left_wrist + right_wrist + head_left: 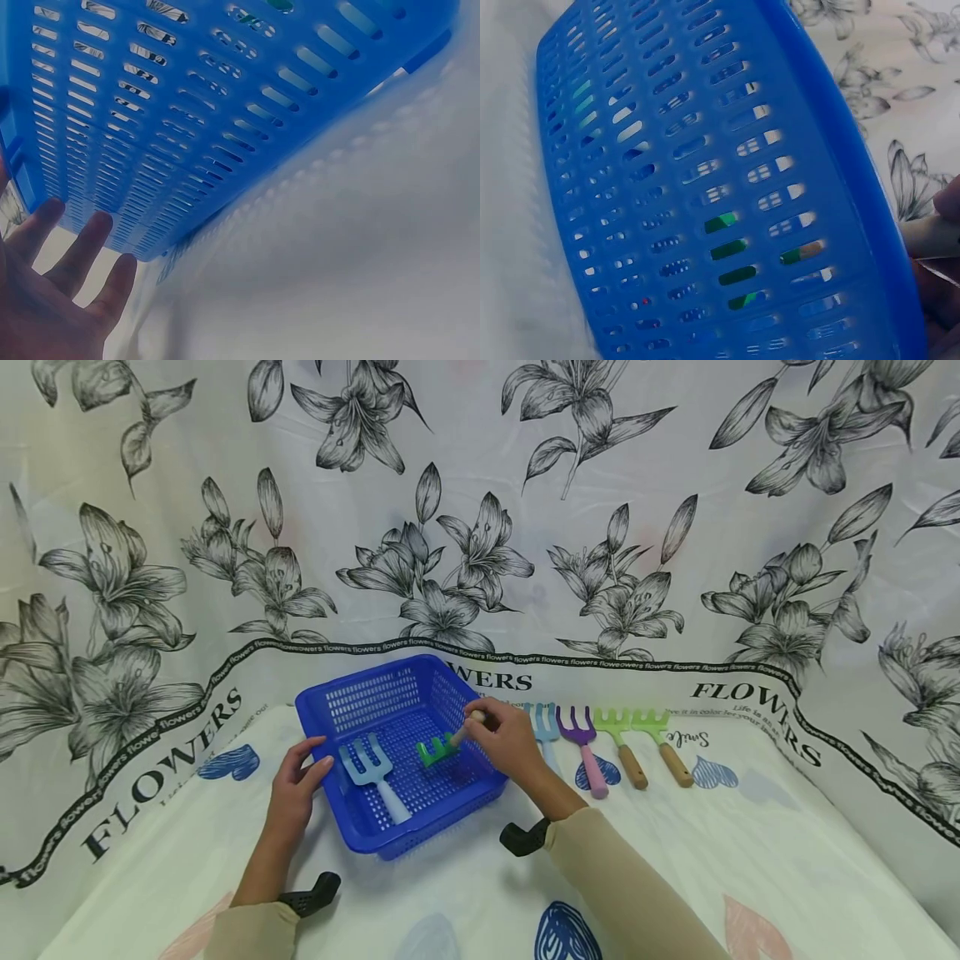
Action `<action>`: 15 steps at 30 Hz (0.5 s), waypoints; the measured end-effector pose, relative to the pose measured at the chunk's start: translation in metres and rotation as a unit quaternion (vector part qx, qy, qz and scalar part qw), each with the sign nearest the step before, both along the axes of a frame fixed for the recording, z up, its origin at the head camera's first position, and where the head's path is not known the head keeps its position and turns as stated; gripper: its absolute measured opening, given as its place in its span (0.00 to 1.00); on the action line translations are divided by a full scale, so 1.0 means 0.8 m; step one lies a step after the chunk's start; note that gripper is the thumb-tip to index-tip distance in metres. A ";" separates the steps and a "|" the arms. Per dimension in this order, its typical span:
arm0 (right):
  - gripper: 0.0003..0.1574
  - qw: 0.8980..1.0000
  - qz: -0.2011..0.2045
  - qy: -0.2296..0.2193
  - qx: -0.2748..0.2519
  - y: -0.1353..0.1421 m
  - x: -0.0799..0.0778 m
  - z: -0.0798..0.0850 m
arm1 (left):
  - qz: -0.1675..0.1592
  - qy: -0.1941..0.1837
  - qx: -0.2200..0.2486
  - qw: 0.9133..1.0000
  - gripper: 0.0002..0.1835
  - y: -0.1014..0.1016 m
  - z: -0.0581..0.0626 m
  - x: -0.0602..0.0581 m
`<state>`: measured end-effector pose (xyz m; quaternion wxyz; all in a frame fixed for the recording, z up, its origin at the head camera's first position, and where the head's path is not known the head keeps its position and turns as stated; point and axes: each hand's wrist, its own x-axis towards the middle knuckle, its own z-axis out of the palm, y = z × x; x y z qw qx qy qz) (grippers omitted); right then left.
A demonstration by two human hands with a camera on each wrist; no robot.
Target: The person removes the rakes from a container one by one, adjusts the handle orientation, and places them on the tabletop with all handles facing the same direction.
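Note:
The blue plastic basket [416, 843] stands on the cloth, slightly turned. At its left rim is my left hand [294, 789], thumb and index finger over the edge; its other fingers [82, 255] spread along the outside of the slotted wall. My right hand [504, 739] reaches over the right rim and pinches the pale wooden handle of a small green hand rake [435, 750], tines inside the basket. Through the slots in the right wrist view, the green rake [735, 251] shows in pieces. A light blue hand rake [371, 767] lies in the basket's left part.
Right of the basket lie another light blue rake [546, 727], partly behind my right arm, a purple rake with pink handle [587, 752] and two light green rakes with wooden handles [626, 752]. A flower-printed curtain [480, 568] rises behind the cloth.

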<state>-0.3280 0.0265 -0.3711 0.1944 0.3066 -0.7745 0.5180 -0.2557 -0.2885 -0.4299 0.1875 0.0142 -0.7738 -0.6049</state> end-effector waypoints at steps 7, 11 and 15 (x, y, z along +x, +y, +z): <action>0.08 0.999 0.021 -0.001 -0.036 0.005 0.006 0.002 | 0.000 -0.004 0.002 1.000 0.30 0.003 -0.001 -0.004; 0.09 0.998 0.027 -0.031 -0.056 0.012 0.015 0.004 | -0.002 -0.005 -0.001 1.000 0.29 0.003 0.000 -0.003; 0.09 0.996 0.037 -0.052 -0.062 0.023 0.022 0.005 | 0.000 -0.007 -0.004 1.000 0.30 0.002 -0.001 -0.002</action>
